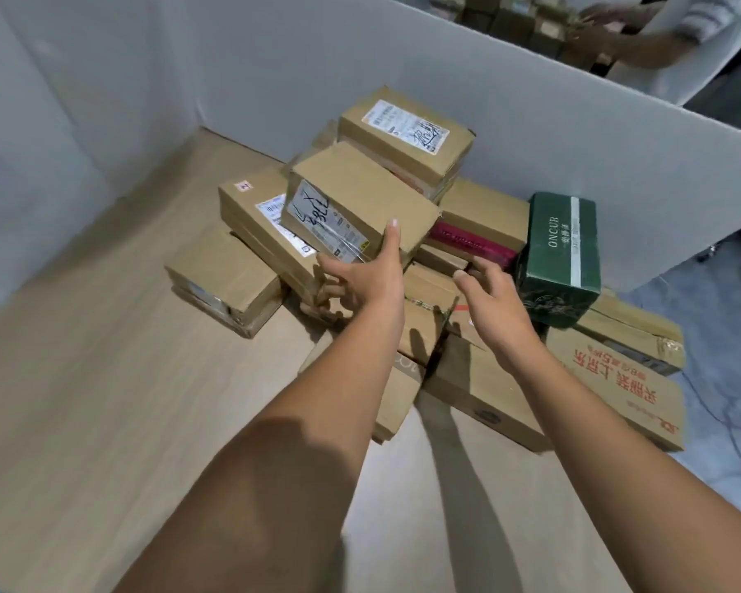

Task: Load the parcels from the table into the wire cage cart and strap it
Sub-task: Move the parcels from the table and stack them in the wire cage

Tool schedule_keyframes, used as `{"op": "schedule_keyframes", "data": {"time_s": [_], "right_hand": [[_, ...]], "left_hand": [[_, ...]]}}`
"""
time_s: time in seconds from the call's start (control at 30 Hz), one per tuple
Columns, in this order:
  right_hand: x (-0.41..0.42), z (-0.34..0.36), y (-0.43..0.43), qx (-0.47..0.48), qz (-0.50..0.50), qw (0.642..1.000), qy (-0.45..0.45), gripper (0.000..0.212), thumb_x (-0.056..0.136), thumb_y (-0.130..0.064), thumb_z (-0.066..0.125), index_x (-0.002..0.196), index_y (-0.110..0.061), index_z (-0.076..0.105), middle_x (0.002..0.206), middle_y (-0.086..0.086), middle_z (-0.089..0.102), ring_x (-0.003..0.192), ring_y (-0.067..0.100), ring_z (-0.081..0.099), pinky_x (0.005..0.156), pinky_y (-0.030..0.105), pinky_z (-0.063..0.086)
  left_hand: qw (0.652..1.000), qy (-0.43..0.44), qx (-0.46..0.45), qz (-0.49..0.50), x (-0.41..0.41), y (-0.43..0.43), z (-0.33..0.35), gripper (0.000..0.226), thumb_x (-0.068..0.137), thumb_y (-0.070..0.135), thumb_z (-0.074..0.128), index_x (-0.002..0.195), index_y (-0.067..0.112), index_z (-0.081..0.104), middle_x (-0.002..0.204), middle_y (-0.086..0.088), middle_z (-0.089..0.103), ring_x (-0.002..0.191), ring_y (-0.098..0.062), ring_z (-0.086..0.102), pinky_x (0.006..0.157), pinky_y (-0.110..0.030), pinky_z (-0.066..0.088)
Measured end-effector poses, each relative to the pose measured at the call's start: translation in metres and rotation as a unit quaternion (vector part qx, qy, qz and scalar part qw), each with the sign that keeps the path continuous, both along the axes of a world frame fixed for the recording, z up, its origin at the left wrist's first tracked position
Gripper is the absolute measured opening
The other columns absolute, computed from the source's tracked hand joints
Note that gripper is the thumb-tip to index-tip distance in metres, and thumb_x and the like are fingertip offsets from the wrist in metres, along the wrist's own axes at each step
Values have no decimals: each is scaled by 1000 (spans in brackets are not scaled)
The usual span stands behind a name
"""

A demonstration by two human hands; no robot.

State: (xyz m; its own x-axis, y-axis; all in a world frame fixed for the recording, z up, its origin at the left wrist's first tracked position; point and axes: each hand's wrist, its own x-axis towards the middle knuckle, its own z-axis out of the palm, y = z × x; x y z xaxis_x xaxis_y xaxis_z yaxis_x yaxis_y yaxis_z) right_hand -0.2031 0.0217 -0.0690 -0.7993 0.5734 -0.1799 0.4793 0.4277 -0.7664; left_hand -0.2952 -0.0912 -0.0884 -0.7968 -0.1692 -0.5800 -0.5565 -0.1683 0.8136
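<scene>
Big white-walled bin (531, 134) here, surely the cart, though no wire shows through the lining. Its pale floor (103, 378) lies bare, wide open out past the left hand and back along both forearms. Loads of room there!

The parcels are heaped ahead of both hands and off to the right, jammed against the far wall. Under the right wrist lies a long carton with red print (617, 391). Just beyond the right hand's fingers, a green box (561, 250) stands on end. At the left hand's fingertips, a labelled brown parcel (360, 194) sits tilted, perched on the boxes below, with a second labelled parcel (407, 130) riding higher behind it.

The left hand (362, 280) is spread against that tilted parcel's near corner, forefinger straight up the edge, thumb out wide, not wrapped round it. The right hand (493, 301) hangs loose above the heap, gripping nothing.

The danger, I'd say: that parcel rests crooked, so a nudge could slide it down leftward, or tip the upright green box. Over the far wall, another person's hands (608, 32) work at other cartons.
</scene>
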Motion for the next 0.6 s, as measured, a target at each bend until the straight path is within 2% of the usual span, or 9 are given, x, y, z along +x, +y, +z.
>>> {"op": "schedule_keyframes", "data": {"time_s": [0.07,0.17,0.27,0.3,0.4,0.43,0.5,0.57,0.6], "right_hand": [[0,-2,2,-4,-7,1000,-3,62,100,-55,53,156,-31,42,161,0,39,146,22,41,120,53,36],[2,-3,3,-11,-8,1000,0,62,101,-54,52,157,-32,40,163,0,37,148,21,38,120,54,35],[8,2,1,-29,-3,999,24,62,101,-55,52,157,-33,38,164,-2,36,147,18,38,119,52,37],[10,4,1,-34,1,999,37,62,101,-55,52,157,-34,38,164,-3,36,146,14,38,119,48,37],[20,10,-1,-55,25,995,75,61,102,-55,52,158,-34,38,163,-7,36,141,6,37,111,34,36],[25,12,-3,-70,35,993,88,61,102,-55,52,158,-34,38,163,-7,37,139,6,39,107,30,37],[38,15,-8,-112,63,986,107,56,103,-52,54,155,-33,41,159,-6,43,135,6,45,104,30,41],[57,17,-18,-174,106,972,114,53,103,-47,58,151,-30,46,149,-7,55,131,8,55,109,34,47],[68,19,-24,-215,133,961,113,54,101,-46,61,150,-28,49,140,-10,63,125,6,61,103,30,52]], "left_hand": [[999,-17,15,23,-6,8,-9,130,56,82,78,151,52,-6,168,-7,8,144,-43,34,112,-65,38],[996,7,74,48,-3,13,-14,124,59,71,82,148,57,-2,162,-1,25,138,-37,41,113,-64,34],[990,37,137,23,10,5,-16,114,72,52,85,151,61,4,162,0,30,125,-21,45,97,-45,41],[988,49,146,6,16,-1,-16,112,73,50,85,152,62,6,163,2,29,122,-17,44,93,-40,40],[985,103,132,-33,48,-27,-13,107,66,58,82,153,60,20,162,9,38,121,-4,50,92,-24,42],[984,119,126,-46,62,-38,-12,105,64,61,82,153,57,27,159,10,42,124,-2,52,96,-25,45],[980,141,117,-75,91,-63,-13,98,65,61,82,153,48,38,154,9,51,135,-13,53,113,-42,45],[973,168,115,-106,125,-88,-16,88,71,57,79,151,41,45,147,5,59,135,-22,56,114,-52,44],[970,181,115,-111,144,-100,-16,84,74,53,78,150,38,47,144,4,62,133,-22,58,111,-51,47]]}}
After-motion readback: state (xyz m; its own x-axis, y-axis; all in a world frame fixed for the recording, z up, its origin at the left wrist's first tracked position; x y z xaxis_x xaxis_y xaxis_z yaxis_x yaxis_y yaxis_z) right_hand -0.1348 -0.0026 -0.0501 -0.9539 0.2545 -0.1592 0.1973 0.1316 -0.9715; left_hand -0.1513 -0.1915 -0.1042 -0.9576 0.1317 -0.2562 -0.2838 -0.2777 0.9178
